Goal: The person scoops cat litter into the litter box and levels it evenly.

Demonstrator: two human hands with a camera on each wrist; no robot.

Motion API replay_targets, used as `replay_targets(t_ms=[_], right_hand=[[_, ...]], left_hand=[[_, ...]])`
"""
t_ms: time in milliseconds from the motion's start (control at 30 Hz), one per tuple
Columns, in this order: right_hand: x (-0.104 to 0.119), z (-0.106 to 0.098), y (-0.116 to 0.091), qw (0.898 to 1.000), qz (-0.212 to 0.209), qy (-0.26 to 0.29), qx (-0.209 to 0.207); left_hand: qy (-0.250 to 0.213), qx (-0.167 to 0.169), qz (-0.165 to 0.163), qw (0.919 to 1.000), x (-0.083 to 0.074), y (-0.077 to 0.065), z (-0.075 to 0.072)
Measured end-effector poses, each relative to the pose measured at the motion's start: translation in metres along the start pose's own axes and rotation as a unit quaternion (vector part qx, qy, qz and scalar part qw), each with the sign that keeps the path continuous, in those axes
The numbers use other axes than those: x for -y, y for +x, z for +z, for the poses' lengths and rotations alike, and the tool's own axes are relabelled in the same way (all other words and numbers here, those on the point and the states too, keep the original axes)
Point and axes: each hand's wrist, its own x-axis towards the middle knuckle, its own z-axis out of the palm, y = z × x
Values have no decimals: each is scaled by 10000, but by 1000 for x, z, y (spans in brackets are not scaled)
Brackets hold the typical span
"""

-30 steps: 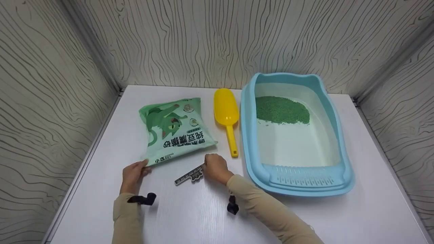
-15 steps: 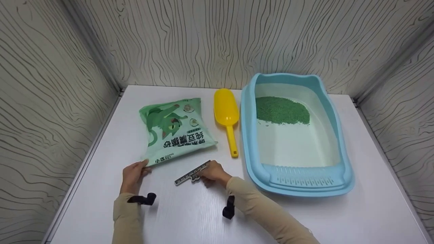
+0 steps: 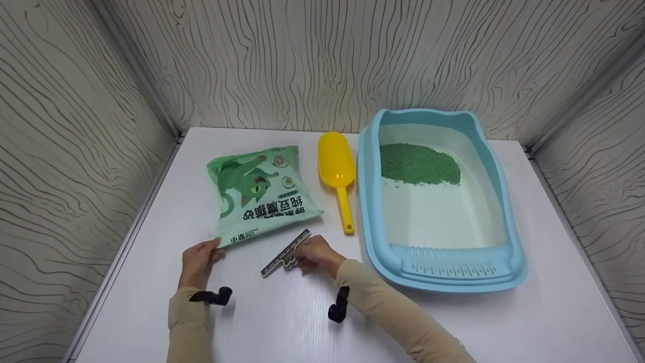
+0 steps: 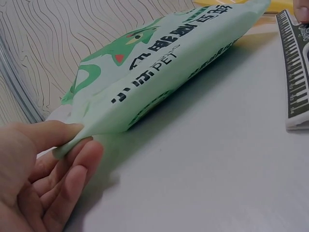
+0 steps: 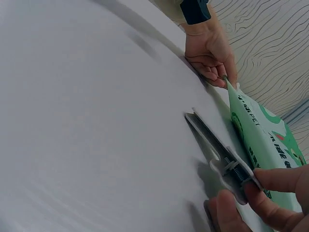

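A pale green bag of cat litter (image 3: pixel 262 191) lies flat at the left of the white table, a cat printed on it. My left hand (image 3: pixel 196 258) pinches its near left corner between thumb and fingers; the left wrist view shows that corner (image 4: pixel 72 145) drawn out and lifted. Just in front of the bag, a spring clip (image 3: pixel 283 255) with a black-and-white piano-key face is held in my right hand (image 3: pixel 320 252). In the right wrist view, thumb and fingers pinch the clip's handles (image 5: pixel 234 174), and its long bars point toward my left hand.
A yellow scoop (image 3: pixel 336 164) lies to the right of the bag, handle toward me. Beyond it stands a light blue litter box (image 3: pixel 372 201) with green pellets (image 3: pixel 421 164) heaped at its far left. Wood-grain-patterned walls (image 3: pixel 322 65) enclose the table.
My right hand has shifted its grip from the clip's right end to its handles. The clip has turned so that its right end points farther up. Left hand and bag stay put.
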Motion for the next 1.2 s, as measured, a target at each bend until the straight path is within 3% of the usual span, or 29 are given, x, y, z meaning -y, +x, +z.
replay_targets(t_ms=[233, 400, 533, 833, 1200], right_hand=[[-5, 6, 5, 9925, 7, 1197, 259], [-9, 13, 8, 9729, 67, 2286, 336], [-11, 16, 11, 9586, 217, 2822, 313], [-8, 20, 14, 9491, 234, 3130, 256], [-2, 19, 22, 9588, 74, 2840, -68]], left_hand=[[-94, 100, -63, 9999, 1, 1, -2], [-90, 142, -64, 9998, 1, 1, -2], [-16, 144, -96, 9998, 1, 0, -2], [-223, 202, 17, 9995, -2, -1, -1], [-131, 143, -38, 9998, -2, -1, -1]])
